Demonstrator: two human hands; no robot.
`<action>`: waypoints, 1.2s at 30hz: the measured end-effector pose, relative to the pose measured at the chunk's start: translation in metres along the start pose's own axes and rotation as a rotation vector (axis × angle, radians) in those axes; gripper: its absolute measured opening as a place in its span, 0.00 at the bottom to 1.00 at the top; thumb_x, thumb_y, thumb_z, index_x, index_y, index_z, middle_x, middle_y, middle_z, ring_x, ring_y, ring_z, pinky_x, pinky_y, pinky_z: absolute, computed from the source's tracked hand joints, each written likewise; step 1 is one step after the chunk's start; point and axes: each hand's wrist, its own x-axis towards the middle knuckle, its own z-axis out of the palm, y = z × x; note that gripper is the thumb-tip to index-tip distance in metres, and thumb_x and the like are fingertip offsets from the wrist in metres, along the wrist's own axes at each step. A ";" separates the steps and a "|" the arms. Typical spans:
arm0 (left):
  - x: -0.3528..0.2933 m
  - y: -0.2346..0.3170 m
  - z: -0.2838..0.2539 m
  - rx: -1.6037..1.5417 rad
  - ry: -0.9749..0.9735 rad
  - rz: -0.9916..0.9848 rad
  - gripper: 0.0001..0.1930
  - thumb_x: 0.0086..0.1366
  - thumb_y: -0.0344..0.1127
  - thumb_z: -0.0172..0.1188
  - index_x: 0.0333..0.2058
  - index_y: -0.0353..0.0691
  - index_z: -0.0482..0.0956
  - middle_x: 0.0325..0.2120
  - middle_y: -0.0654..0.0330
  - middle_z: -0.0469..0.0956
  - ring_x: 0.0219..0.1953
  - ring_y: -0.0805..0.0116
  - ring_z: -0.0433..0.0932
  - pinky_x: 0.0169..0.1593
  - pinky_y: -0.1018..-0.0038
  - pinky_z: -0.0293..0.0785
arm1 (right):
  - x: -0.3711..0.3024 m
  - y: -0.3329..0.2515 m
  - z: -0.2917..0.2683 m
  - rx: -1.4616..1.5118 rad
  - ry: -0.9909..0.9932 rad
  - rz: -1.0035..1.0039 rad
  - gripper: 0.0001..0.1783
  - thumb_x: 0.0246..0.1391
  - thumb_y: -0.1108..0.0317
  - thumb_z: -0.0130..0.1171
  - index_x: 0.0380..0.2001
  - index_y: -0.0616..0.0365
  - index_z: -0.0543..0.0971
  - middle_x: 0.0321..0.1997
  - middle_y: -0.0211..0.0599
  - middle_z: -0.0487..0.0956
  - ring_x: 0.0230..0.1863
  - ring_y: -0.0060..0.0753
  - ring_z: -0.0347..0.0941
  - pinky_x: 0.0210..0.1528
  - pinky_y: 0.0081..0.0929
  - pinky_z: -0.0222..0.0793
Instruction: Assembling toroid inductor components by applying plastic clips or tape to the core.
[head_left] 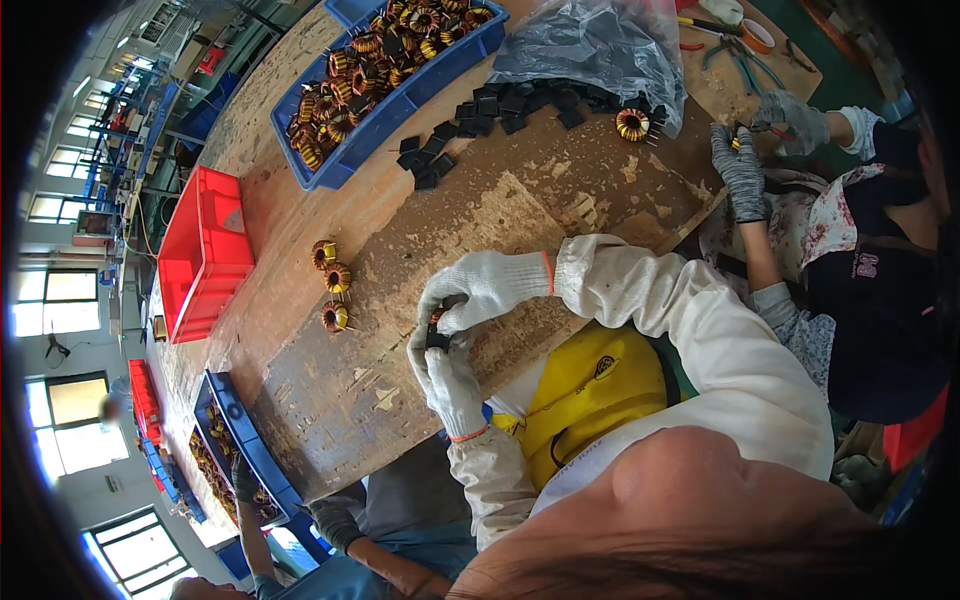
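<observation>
The step in hand looks like joining a toroidal coil (pixel 437 316) to a small black piece (pixel 437 341), both held between white-gloved hands just inside the near edge of the worktable (pixel 300 410). The next move seems to call for lining up the two parts and pressing evenly, with the coil's thin leads kept straight, but the gloves hide whether the parts are already seated. The right hand (pixel 484 290) comes in from the right, its wrist roughly level with the knuckles, fingers bent over the far side and thumb folded inward, narrowed around the coil. The left hand (pixel 452 388) rises from the near edge, fingers pointing toward the far side and closed on the black piece; its exact fingertip contact cannot be made out. The gloves meet around the work. Toward the left end of the worktable, three copper-and-yellow coils (pixel 337 278) lie in a short, uneven row, well short of the red bin (pixel 215 285). Loose black square pieces (pixel 425 165) trail along the far side, between the blue tray (pixel 380 130) of coils and the clear plastic bag (pixel 600 50).
</observation>
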 end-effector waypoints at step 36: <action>0.004 0.010 0.002 -0.250 0.028 -0.195 0.11 0.73 0.35 0.52 0.50 0.39 0.70 0.38 0.59 0.76 0.34 0.76 0.73 0.41 0.77 0.71 | -0.018 -0.016 -0.053 -0.314 0.474 0.276 0.20 0.53 0.58 0.63 0.48 0.55 0.79 0.42 0.40 0.82 0.42 0.33 0.79 0.45 0.30 0.73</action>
